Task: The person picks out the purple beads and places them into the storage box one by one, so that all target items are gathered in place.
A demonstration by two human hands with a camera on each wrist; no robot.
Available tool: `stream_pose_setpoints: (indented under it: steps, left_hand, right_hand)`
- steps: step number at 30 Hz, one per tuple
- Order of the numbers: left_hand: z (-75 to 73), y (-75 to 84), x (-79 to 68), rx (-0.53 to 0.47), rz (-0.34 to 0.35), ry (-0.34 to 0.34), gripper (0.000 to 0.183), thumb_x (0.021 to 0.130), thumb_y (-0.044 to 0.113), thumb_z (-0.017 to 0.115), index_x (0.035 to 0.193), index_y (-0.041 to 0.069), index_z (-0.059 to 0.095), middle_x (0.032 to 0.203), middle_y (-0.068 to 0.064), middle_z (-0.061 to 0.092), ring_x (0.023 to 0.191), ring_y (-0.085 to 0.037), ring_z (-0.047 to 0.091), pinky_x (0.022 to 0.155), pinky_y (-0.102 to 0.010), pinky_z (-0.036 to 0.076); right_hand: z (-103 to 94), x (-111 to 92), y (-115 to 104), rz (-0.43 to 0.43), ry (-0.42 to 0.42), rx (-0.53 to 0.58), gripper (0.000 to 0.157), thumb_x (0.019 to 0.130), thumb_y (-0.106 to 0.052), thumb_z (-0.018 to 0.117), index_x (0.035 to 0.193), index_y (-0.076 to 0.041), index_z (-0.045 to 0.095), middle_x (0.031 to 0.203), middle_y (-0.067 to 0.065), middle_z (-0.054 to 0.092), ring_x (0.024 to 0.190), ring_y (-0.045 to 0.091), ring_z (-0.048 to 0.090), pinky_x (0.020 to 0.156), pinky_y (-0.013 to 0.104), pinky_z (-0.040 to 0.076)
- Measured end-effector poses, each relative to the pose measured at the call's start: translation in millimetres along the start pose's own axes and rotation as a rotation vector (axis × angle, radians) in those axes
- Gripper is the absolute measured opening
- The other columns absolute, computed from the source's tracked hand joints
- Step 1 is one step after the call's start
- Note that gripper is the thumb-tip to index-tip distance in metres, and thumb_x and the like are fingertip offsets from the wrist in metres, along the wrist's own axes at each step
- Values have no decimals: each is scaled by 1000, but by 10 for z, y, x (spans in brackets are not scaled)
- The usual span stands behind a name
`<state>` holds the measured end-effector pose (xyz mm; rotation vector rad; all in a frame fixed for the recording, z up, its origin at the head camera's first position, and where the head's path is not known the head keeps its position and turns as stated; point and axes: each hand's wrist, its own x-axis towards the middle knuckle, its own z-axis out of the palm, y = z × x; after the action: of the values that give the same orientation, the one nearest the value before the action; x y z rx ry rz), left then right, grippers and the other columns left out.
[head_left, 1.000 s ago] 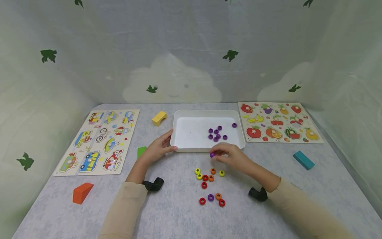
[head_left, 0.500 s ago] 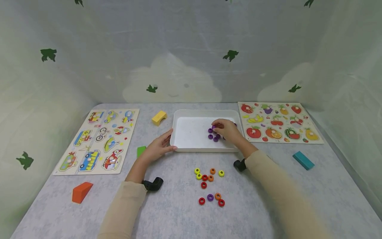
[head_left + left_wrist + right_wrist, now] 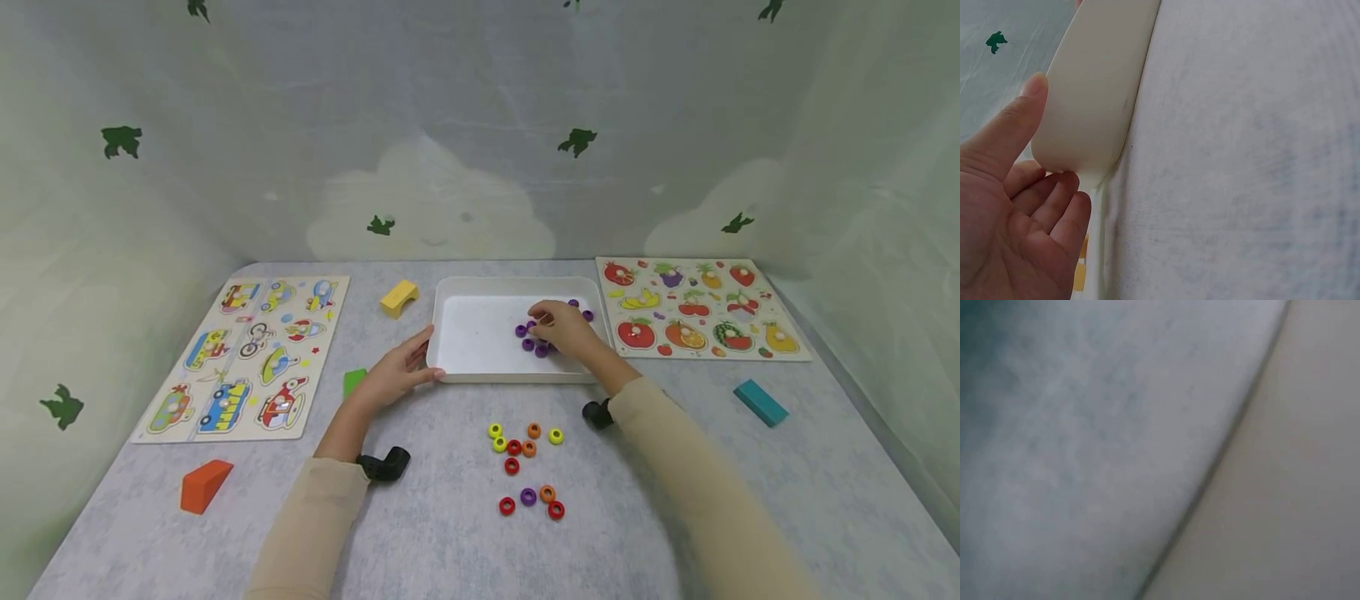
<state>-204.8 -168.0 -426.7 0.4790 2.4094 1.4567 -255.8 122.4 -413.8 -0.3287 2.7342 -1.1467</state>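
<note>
A shallow white tray (image 3: 480,377) holds several purple beads (image 3: 542,351) in its right half. My left hand (image 3: 395,372) grips the tray's near left corner. In the left wrist view, the thumb (image 3: 1034,94) lies against the tray's wall (image 3: 1091,94) and the curled fingers (image 3: 1060,200) touch its corner. My right hand (image 3: 566,327) is over the tray among the purple beads, fingers bent downward with no bead visible between them. It hides part of the beads. The right wrist view shows only the blurred tray wall (image 3: 1285,487) and tabletop.
Loose yellow (image 3: 556,436), orange (image 3: 534,430), red (image 3: 512,466) and purple beads lie on the table before the tray. A vehicle puzzle board (image 3: 247,358) is left, a fruit puzzle board (image 3: 705,308) right. Yellow (image 3: 399,298), green (image 3: 354,381), orange (image 3: 205,486) and teal blocks (image 3: 761,402) lie around.
My right hand carried a purple bead from the tray's front edge into the tray and let it go among the others; some beads shifted. My left hand stayed at the corner.
</note>
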Motion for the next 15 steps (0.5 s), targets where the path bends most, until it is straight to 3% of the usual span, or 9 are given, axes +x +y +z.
stream_pose_setpoints:
  steps: [4,9,15]
  left_hand:
    - [4,-10,0,1,6,3,82,69,34,64,133,19,14,136,3,11,120,-11,19,97,-25,21]
    - [1,-19,5,2,14,9,82,69,33,64,133,19,15,136,3,12,120,-12,20,96,-25,22]
    - [4,-13,1,1,10,9,82,69,34,64,133,19,15,136,3,12,120,-11,20,96,-25,22]
  right_hand:
    - [-73,-161,-62,-118,25,48,36,77,-22,58,109,-7,49,102,6,51,91,17,47,78,29,43]
    - [-127,-559,-207,-282,9,133,41,75,-28,61,108,-9,49,103,6,51,92,20,48,79,34,43]
    - [-36,-1099,-266,-427,-106,151,38,72,-21,64,106,-13,50,100,-2,52,91,18,49,78,33,43]
